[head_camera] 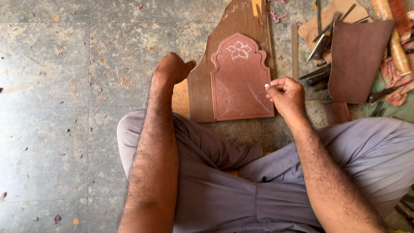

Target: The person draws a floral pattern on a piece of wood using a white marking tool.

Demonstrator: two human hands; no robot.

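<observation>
Nearest the camera, the person sits cross-legged in grey cloth trousers (241, 190) on the worn grey stone floor (64, 108), knees spread so the work lies straight ahead at 12 o'clock, within reach of both arms. There the reddish-brown arch-topped stone panel (241, 82) lies flat on a larger irregular brown wooden board (200, 92), which seems to serve as a backing under it. A white outlined flower (239, 50) is marked near the panel's top, and faint curved lines run lower down.

The left hand (172, 68), at about 11 o'clock, is curled into a loose fist with the thumb out, resting at the board's left edge, probably steadying it. The right hand (285, 94), at about 1 o'clock, just beside the panel's right edge, has its fingers closed in a pinch on a small white piece, perhaps chalk (267, 86).

Farther off, at 2 o'clock, a dark brown flat slab (358, 60) leans over a heap of metal hand tools (321, 43).
</observation>
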